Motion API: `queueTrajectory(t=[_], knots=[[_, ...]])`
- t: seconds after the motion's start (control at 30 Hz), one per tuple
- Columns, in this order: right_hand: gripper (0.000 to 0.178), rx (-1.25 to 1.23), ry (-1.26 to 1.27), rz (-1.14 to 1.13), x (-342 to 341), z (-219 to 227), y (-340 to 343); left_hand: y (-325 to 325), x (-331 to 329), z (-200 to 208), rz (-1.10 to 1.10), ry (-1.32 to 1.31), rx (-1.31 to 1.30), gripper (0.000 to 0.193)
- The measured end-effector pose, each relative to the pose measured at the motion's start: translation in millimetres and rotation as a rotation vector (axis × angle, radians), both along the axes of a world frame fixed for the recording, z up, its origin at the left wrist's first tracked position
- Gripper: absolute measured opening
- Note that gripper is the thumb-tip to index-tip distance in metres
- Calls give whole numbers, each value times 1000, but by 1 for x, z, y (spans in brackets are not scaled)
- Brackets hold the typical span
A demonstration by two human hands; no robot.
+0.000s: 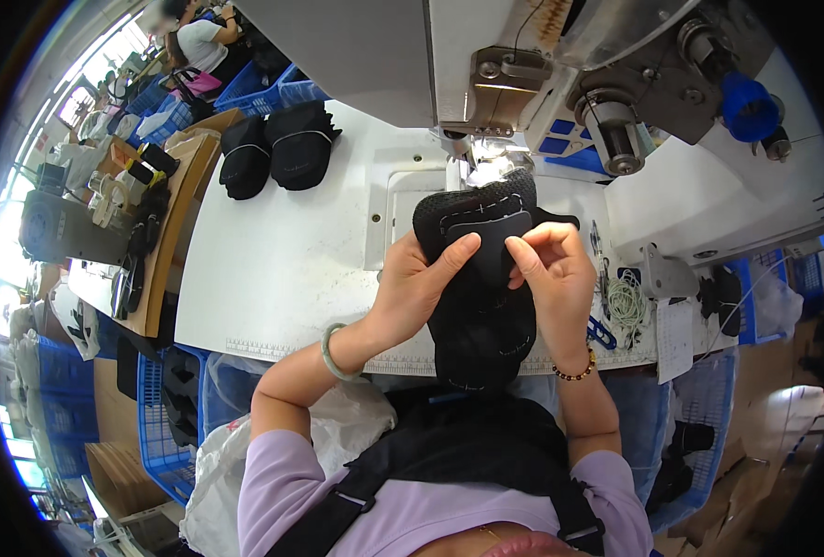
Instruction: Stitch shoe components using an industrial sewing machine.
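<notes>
Pinning a black mesh shoe upper (482, 278) flat against the front of the white sewing table (282, 269), you kept both hands on it so the piece sat square to the needle area. Your left hand (412, 288) gripped its left edge, thumb stretched across the dark patch (488, 232) to stop it sliding; your right hand (553, 274) pinched the patch's right edge between curled fingertips, apparently lining it up with the pale stitched outline. The upper's far end reached just under the head of the sewing machine (560, 84), while its near end hung over the table edge toward your lap. Your fingers covered the middle of the piece, so how the patch was fixed there could not be made out, and the needle itself was lost in the glare of the work lamp. A tangle of pale thread (625, 302) lay just right of your wrist. Farther back, two stacks of black pieces (277, 148) waited near the table's far corner, and blue crates (272, 88) stood beyond, beside a seated co-worker (203, 42) cut off by the frame's rim.
</notes>
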State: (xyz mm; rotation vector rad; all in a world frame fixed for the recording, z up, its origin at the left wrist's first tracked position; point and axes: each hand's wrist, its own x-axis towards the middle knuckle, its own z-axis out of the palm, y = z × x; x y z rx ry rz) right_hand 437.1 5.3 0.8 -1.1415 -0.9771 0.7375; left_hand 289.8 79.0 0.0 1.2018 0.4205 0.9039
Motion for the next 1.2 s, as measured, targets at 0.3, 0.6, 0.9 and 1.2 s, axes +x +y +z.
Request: queueTrajectory(t=[0.3, 0.6, 0.9, 1.2], knots=[[17, 19, 54, -37, -4, 0, 9, 5, -3, 0, 15, 9, 13, 21], [18, 73, 78, -26, -7, -4, 21, 12, -2, 1, 29, 58, 8, 21], [18, 30, 124, 14, -8, -2, 22, 17, -5, 4, 38, 127, 23, 21], [17, 27, 126, 3, -5, 1, 23, 18, 0, 5, 46, 127, 41, 20]])
